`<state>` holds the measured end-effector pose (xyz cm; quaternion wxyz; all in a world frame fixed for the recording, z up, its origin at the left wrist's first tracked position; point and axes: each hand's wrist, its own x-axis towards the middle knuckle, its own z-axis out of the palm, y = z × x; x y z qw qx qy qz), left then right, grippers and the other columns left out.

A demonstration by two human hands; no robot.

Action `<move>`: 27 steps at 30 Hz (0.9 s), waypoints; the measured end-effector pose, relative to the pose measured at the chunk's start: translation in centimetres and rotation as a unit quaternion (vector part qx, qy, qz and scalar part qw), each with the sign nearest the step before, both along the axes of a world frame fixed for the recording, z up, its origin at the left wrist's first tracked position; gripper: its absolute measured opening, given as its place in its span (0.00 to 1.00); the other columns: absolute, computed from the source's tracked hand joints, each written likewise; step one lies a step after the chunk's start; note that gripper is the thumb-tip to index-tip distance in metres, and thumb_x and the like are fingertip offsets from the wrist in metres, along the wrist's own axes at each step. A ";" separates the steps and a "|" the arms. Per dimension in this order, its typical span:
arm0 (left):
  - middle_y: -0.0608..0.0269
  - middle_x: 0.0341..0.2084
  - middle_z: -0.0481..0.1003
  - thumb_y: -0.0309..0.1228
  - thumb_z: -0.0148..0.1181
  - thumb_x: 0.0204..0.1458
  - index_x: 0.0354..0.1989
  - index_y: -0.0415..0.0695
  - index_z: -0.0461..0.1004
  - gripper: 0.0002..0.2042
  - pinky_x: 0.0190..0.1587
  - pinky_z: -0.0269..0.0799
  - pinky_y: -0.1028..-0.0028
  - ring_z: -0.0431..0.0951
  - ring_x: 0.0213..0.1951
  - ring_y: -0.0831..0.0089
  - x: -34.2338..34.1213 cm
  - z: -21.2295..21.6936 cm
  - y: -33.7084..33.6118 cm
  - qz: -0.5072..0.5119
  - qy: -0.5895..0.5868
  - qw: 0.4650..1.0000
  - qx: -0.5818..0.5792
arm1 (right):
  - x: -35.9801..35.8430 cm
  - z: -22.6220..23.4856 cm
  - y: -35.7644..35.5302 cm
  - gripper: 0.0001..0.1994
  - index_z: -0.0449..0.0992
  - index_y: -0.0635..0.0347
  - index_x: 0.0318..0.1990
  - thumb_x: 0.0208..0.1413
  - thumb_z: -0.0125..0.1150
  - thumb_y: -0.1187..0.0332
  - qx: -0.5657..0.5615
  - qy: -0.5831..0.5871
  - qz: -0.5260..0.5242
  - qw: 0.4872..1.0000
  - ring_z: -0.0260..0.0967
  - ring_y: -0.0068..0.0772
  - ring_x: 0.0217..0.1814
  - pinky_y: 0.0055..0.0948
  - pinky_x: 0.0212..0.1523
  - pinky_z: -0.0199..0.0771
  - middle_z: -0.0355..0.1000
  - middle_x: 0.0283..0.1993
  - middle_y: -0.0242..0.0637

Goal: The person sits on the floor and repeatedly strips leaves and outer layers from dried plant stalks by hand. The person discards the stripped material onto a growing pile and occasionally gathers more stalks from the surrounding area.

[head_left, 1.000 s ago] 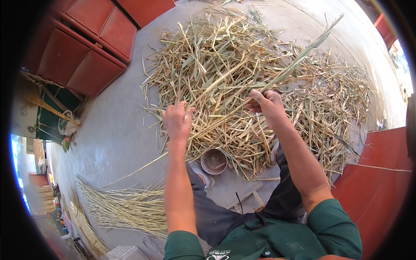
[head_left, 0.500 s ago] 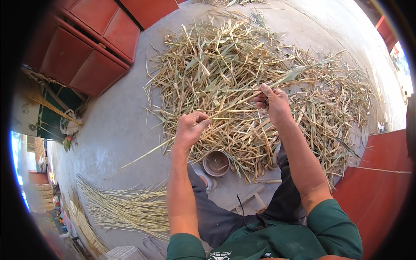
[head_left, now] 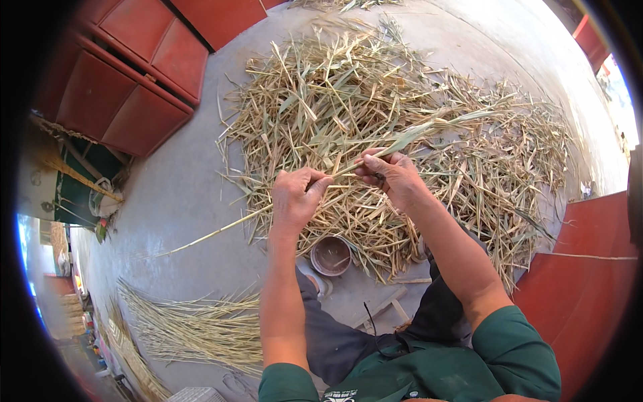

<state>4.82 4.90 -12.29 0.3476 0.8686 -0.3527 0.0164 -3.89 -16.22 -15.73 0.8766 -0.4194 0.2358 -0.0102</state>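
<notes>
A long dry plant stalk (head_left: 221, 230) runs slantwise through both hands, its thin bare end reaching down to the left and its leafy end up to the right. My left hand (head_left: 297, 195) is closed around it, thumb and fingers pinched together. Close to its right, my right hand (head_left: 392, 175) pinches the stalk where a pale green leaf sheath (head_left: 410, 136) begins. Beneath the hands spreads a large heap of dry leaves and husks (head_left: 348, 100). Between my feet stands a small round bucket (head_left: 331, 256) with a few bits inside.
A bundle of stripped stalks (head_left: 194, 328) lies on the floor at the lower left. Red cabinets (head_left: 127, 87) stand at the upper left, and a red panel (head_left: 589, 268) is on the right. A broom (head_left: 80, 175) leans at the far left. A small wooden frame (head_left: 388, 308) lies between my legs.
My right hand has come down and left along the stalk, much closer to my left hand. The stalk's leafy end has shifted left with it. My left hand has stayed nearly in place.
</notes>
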 end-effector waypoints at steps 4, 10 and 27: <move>0.63 0.24 0.80 0.25 0.70 0.51 0.32 0.37 0.81 0.05 0.30 0.74 0.77 0.77 0.26 0.82 1.4 -0.3 2.9 0.032 0.202 0.976 -0.070 | -0.3 0.6 -1.6 0.09 0.77 0.60 0.47 0.62 0.64 0.70 0.030 -0.042 -0.003 0.999 0.79 0.30 0.47 0.26 0.46 0.81 0.80 0.45 0.37; 0.64 0.28 0.81 0.29 0.72 0.50 0.36 0.36 0.81 0.09 0.36 0.75 0.77 0.78 0.30 0.79 1.9 -0.5 4.9 0.025 0.286 0.956 -0.053 | 0.0 -0.2 -1.2 0.10 0.77 0.61 0.46 0.64 0.63 0.65 -0.044 -0.048 0.000 0.998 0.80 0.30 0.45 0.25 0.42 0.81 0.80 0.45 0.37; 0.64 0.28 0.81 0.30 0.73 0.51 0.34 0.39 0.81 0.08 0.38 0.72 0.77 0.76 0.29 0.77 -2.3 -3.2 0.7 0.100 0.133 0.977 -0.135 | 0.1 0.0 -0.6 0.09 0.77 0.65 0.42 0.65 0.61 0.67 -0.101 -0.014 0.002 0.995 0.80 0.30 0.38 0.26 0.37 0.81 0.80 0.39 0.41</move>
